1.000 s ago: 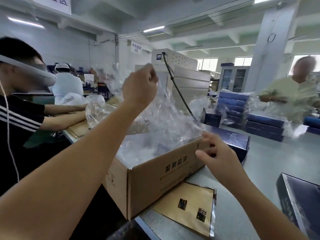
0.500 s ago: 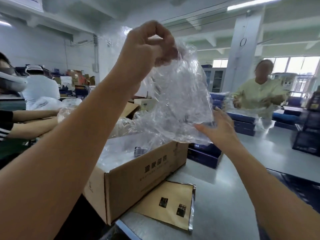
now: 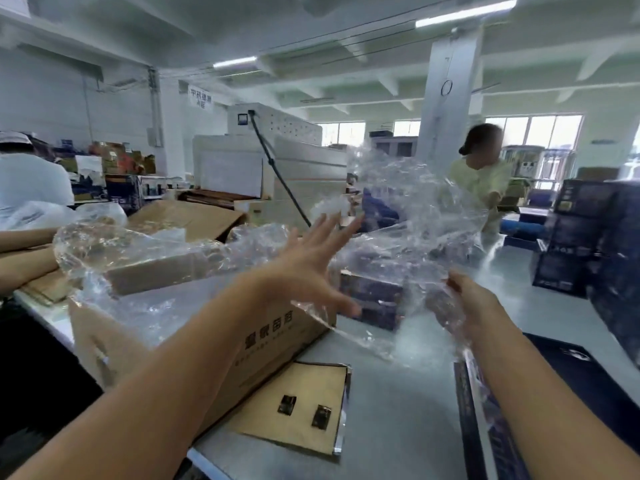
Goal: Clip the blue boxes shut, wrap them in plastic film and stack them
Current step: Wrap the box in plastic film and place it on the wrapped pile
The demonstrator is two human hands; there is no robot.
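We are shaking a sheet of plastic film [image 3: 408, 209] open above the right end of the cardboard carton [image 3: 263, 344], and we are judging that the step in hand is finding a free edge before anything gets wrapped. Our right hand [image 3: 474, 299] is gripping a bunched part of the film, fingers curled round it, just right of the carton's far corner. Our left hand [image 3: 311, 268] is spreading wide with straight fingers over the carton's right end, holding nothing that we can make out. A fold of film is running close under its thumb, and we cannot tell whether it is touching.

To do this well, we are thinking the left hand should be catching the loose edge opposite the right hand's grip, so the sheet is pulling flat rather than twisting. The blue box [image 3: 571, 386] we are taking for the next one to wrap is lying on the table [image 3: 398, 410] right of the carton, beneath our right forearm and below the film. A second blue box [image 3: 374, 299] is standing just behind the carton's right end.
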